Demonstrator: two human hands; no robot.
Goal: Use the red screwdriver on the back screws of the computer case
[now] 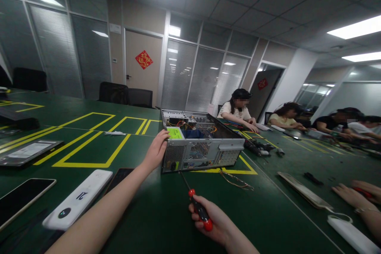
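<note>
An open computer case (214, 152) lies on its side on the green table, its rear panel facing me and cables and parts visible inside. My left hand (156, 149) rests on the case's upper left corner, fingers spread beside the green-labelled power supply (175, 133). A red and black screwdriver (202, 212) is wrapped in the fingers of my right hand (211, 220), in front of the case. Its shaft points up and away, with the tip near the case's lower edge.
A white device marked 21 (79, 198), a phone (24, 198) and a hard drive (29, 152) lie at left. Glasses (236, 179) sit right of the screwdriver. Another person's hands (354, 196) are at the right edge; several people sit further back.
</note>
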